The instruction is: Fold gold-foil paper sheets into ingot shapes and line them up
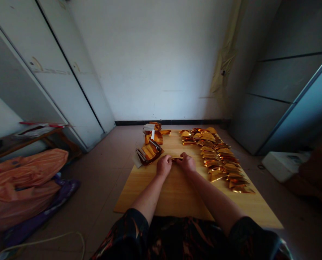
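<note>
Between my two hands, over the middle of the wooden table, is a small piece of gold foil paper [176, 158]. My left hand [164, 165] pinches its left end, and my right hand [187, 163] grips the right end with bent fingers. Much of the piece is hidden behind the fingers. Just left of my left hand lies a stack of gold foil paper sheets [151, 151], some curled up. On the right, beyond my right hand, folded gold foil pieces [208, 153] lie in overlapping rows.
The wooden table [177, 198] stands before a white wall [155, 65]. White cabinets [55, 65] rise at left, a grey refrigerator [282, 83] at right. An orange plastic bag [28, 184] lies at left; a white box [281, 166] sits on the floor at right.
</note>
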Demonstrator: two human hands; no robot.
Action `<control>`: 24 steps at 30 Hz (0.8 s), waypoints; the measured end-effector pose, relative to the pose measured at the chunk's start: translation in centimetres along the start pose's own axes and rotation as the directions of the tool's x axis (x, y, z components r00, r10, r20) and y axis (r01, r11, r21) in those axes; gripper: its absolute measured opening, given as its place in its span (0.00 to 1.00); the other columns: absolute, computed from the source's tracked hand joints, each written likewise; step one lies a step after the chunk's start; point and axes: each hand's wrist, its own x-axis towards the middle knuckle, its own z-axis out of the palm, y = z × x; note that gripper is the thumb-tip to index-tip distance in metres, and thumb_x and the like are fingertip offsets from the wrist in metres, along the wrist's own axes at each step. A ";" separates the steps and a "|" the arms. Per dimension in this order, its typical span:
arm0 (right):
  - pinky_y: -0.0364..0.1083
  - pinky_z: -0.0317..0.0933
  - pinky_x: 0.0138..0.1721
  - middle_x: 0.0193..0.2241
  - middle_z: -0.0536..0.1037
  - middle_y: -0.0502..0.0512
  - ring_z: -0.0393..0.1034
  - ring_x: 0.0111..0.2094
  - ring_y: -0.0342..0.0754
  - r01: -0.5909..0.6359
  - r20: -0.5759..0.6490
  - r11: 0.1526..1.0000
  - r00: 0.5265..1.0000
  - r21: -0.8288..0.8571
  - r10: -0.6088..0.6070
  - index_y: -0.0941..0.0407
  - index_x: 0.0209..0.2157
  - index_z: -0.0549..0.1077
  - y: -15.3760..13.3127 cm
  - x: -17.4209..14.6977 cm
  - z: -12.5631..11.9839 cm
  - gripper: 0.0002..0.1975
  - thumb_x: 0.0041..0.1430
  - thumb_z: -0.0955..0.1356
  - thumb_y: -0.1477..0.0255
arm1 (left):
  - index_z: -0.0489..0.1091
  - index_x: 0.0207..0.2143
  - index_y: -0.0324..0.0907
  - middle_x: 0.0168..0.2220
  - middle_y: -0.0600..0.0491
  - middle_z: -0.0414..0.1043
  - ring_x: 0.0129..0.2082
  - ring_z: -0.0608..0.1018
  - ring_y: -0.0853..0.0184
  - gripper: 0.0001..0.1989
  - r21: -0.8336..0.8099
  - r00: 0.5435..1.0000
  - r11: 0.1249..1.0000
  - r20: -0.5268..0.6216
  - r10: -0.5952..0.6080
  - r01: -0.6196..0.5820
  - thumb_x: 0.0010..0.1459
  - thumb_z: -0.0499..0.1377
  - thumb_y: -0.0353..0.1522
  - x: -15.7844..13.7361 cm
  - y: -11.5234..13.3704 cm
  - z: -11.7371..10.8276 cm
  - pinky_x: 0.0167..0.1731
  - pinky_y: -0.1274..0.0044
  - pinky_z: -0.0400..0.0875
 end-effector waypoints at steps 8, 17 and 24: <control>0.40 0.58 0.29 0.28 0.78 0.52 0.72 0.29 0.45 0.016 0.002 0.973 1.000 0.230 -0.017 0.57 0.43 0.71 2.0 0.1 -0.5 0.16 0.50 0.69 0.69 | 0.73 0.40 0.41 0.40 0.50 0.77 0.41 0.77 0.67 0.12 0.010 0.996 0.997 -0.026 -0.081 0.081 0.56 0.54 0.25 0.3 0.2 -0.2 0.44 0.77 0.68; 0.39 0.57 0.29 0.27 0.77 0.52 0.70 0.29 0.44 -0.001 -0.038 0.971 0.999 0.238 0.011 0.57 0.38 0.73 2.2 0.2 -0.5 0.12 0.49 0.65 0.78 | 0.73 0.35 0.42 0.34 0.53 0.77 0.34 0.76 0.68 0.07 0.047 0.993 0.992 -0.002 -0.121 0.121 0.55 0.56 0.27 0.1 1.1 -0.2 0.34 0.79 0.65; 0.40 0.56 0.30 0.29 0.78 0.54 0.69 0.30 0.45 0.047 -0.058 0.983 0.998 0.179 -0.037 0.57 0.34 0.75 2.4 0.5 -0.1 0.12 0.47 0.63 0.81 | 0.72 0.37 0.43 0.35 0.53 0.76 0.35 0.75 0.68 0.07 0.102 0.997 0.993 0.041 -0.064 0.060 0.54 0.58 0.28 -0.1 0.5 -0.5 0.35 0.80 0.64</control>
